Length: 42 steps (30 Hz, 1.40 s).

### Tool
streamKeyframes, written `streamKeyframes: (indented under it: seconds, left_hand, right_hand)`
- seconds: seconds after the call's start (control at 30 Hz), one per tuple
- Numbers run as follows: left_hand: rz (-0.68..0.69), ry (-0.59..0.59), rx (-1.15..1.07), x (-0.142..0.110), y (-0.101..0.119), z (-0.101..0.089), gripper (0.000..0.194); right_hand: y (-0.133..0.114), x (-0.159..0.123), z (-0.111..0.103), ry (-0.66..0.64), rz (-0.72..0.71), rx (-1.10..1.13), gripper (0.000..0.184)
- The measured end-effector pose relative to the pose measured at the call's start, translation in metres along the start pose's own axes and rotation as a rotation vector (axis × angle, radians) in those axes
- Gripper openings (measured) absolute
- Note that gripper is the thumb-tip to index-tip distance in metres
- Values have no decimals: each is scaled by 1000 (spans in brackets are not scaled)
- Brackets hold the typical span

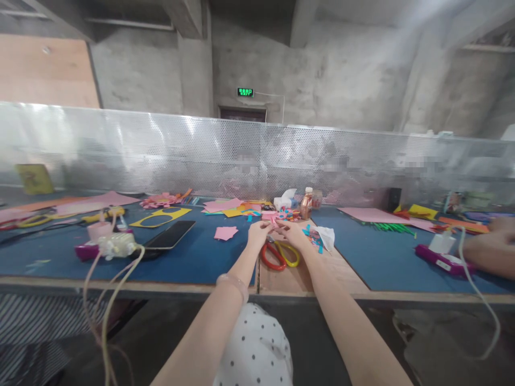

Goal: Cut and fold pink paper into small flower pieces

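My left hand (259, 232) and my right hand (293, 234) meet over the bare wooden strip of the table. Between the fingertips of both is a small piece of pink paper (273, 220); its shape is too small to make out. Just below my hands lies a pair of scissors (274, 266) with one red and one yellow handle, its blades partly hidden. Left of my left hand sits a small stack of pink paper squares (226, 232). Blue and pink paper scraps (314, 236) and a white tissue (326, 237) lie beside my right hand.
Behind my hands stand a bottle (306, 205) and a tissue pack (285, 201). A black phone (172, 236) and a power strip with cables (89, 250) are at left. Another person's hand (493, 249) is at far right, near a purple power strip (442, 261). A perforated metal panel (181, 155) runs behind.
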<state>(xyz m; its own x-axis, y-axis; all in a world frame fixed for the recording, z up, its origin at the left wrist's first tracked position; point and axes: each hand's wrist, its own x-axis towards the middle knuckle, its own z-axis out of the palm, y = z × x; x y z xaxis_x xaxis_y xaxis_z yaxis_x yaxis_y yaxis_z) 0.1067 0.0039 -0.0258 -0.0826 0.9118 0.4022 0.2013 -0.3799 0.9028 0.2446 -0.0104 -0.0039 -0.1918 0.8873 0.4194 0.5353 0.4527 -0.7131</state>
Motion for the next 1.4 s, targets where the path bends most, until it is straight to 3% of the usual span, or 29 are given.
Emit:
streamKeyframes:
  seconds: [0.3,0.47,0.7,1.07,1.4]
  left_hand:
    - [53,-100,-103,-5,5,-1,17]
    - [50,-157,-98,-6,10,2,12]
    - [-86,-156,-159,1,6,8,13]
    - [40,-112,-78,5,-4,7,11]
    - [-106,-155,-263,-4,10,6,23]
  right_hand:
    - [11,2,-3,-1,151,340,27]
    - [17,6,-4,111,175,358,27]
    - [10,3,-3,26,181,391,19]
    - [7,1,-6,53,161,432,19]
    - [4,-1,-7,45,170,525,19]
